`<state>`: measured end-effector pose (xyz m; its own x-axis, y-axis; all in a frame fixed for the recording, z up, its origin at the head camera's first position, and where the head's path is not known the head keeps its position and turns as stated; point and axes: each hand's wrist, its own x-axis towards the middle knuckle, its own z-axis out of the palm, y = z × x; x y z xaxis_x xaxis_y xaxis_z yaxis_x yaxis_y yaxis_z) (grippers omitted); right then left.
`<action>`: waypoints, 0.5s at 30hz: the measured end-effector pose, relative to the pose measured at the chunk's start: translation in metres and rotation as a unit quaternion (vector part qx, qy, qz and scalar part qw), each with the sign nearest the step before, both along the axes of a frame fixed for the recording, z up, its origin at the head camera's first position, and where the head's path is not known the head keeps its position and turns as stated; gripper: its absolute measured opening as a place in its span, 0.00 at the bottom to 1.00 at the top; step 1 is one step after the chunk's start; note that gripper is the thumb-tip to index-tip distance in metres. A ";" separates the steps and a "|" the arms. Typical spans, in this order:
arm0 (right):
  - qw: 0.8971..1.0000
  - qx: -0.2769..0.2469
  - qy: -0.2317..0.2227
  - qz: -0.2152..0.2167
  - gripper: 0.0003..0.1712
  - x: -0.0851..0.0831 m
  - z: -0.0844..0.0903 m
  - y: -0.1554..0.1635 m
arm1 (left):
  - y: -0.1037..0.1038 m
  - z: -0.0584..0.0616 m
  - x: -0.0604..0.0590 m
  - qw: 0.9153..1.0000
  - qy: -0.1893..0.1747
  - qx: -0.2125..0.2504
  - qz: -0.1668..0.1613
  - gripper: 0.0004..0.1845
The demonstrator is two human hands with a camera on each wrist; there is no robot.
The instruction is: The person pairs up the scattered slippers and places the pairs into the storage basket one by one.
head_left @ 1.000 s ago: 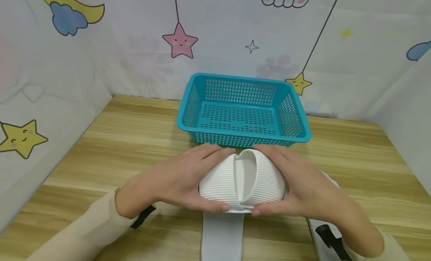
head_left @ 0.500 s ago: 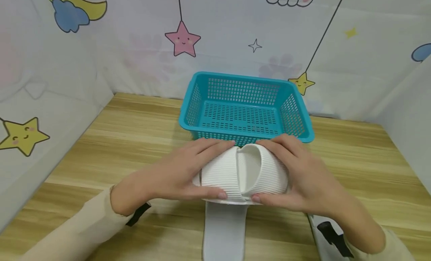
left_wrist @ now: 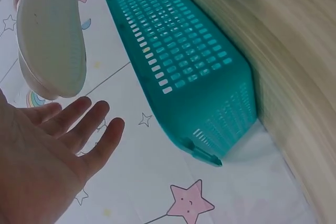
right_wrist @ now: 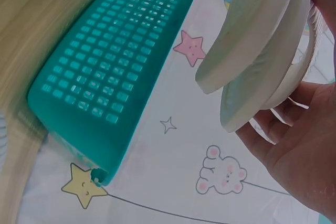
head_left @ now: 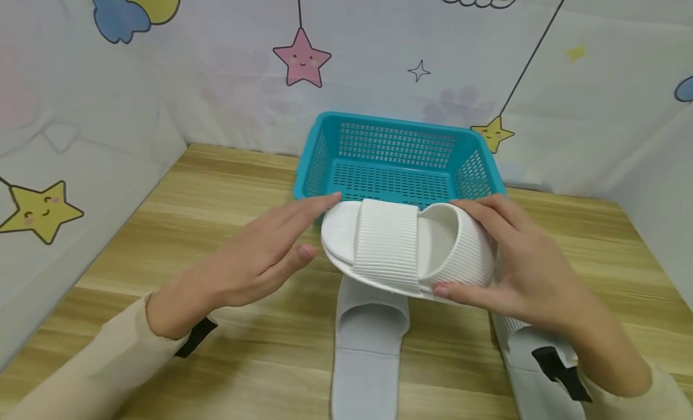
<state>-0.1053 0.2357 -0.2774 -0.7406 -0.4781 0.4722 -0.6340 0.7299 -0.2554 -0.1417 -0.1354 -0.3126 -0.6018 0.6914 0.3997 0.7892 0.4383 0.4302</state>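
Observation:
My right hand (head_left: pixel 525 263) grips a pair of white ribbed slippers (head_left: pixel 387 242) at their right end, thumb in front and fingers behind. They are fitted one into the other, and two soles (right_wrist: pixel 252 30) show in the right wrist view. My left hand (head_left: pixel 243 260) is beside their left end, fingers extended and holding nothing; whether a fingertip touches the slippers, I cannot tell. Below them on the table lies a grey slipper (head_left: pixel 368 372), its toe partly hidden. Another grey slipper (head_left: pixel 541 372) lies at the right, partly covered by my right hand and wrist.
Behind the slippers stands a turquoise mesh basket (head_left: pixel 400 128), with nothing visible inside it; its near side is partly hidden by them. Under everything is a wood-grain table (head_left: pixel 216 185). White cloth walls (head_left: pixel 368 41) with printed stars enclose the back and sides.
My left hand has let go of the white slippers and drawn back to the left. My right hand has raised them toward the basket and moved right, uncovering the grey slipper's strap.

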 end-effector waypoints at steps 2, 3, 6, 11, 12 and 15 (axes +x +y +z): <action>1.000 0.001 0.003 -0.002 0.60 -0.001 0.000 0.002 | -0.004 0.000 0.000 1.000 -0.008 -0.010 0.011 0.41; 1.000 0.001 0.005 -0.004 0.60 -0.002 0.000 0.003 | -0.006 -0.001 0.000 1.000 -0.012 -0.016 0.015 0.40; 1.000 0.000 0.009 -0.011 0.60 -0.004 0.000 0.006 | -0.012 -0.002 -0.002 0.999 -0.016 -0.034 0.025 0.36; 1.000 0.000 0.010 -0.024 0.61 -0.004 0.001 0.009 | -0.018 -0.009 -0.006 0.997 -0.020 -0.059 0.039 0.32; 1.000 0.001 0.010 -0.026 0.61 -0.005 0.002 0.009 | -0.019 -0.010 -0.007 0.997 -0.025 -0.063 0.042 0.33; 0.999 0.003 0.007 -0.032 0.61 -0.005 0.002 0.009 | -0.021 -0.015 -0.009 0.995 -0.042 -0.072 0.051 0.33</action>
<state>-0.1104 0.2442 -0.2755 -0.7626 -0.4332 0.4804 -0.5902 0.7699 -0.2426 -0.1507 -0.1565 -0.3275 -0.6983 0.6719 0.2468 0.7020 0.5755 0.4195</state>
